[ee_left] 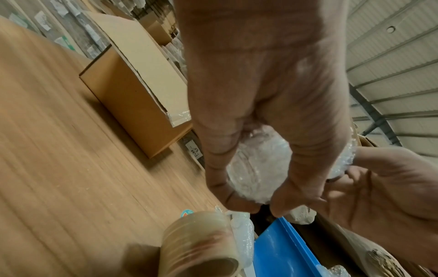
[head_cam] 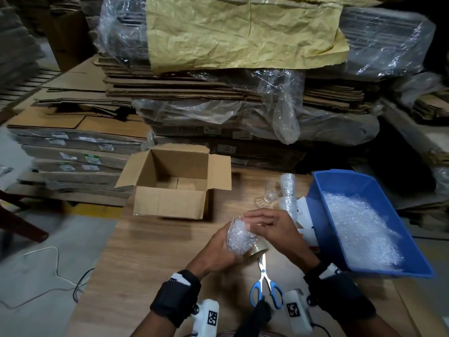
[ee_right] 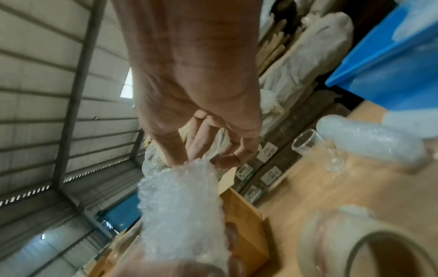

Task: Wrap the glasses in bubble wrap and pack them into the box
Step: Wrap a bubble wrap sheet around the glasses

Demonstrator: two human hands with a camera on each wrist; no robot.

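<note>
The box (head_cam: pixel 171 188) stands open on the counter (head_cam: pixel 136 259), flaps spread, its interior showing only bare cardboard. All positions below are given relative to the box.

In front of the box and to its right, the left hand (head_cam: pixel 218 249) grips a wrapped glass (head_cam: pixel 239 237), fingers curled round the bubble wrap, above the counter. The right hand (head_cam: pixel 269 227) meets the upper end of the bundle; its fingers are loosely bent, and whether they pinch the wrap cannot be told.

A tape roll (head_cam: pixel 258 248) lies on the counter just beneath the bundle. Scissors (head_cam: pixel 264 283) with blue handles lie nearer the person than the tape.

Right of the box, a bare glass (head_cam: pixel 272 190) stands upright on the counter. Two wrapped bundles (head_cam: pixel 288 188) sit just beside it.

Farthest right of the box, a blue bin (head_cam: pixel 323 215) holds loose bubble wrap (head_cam: pixel 362 227).
</note>
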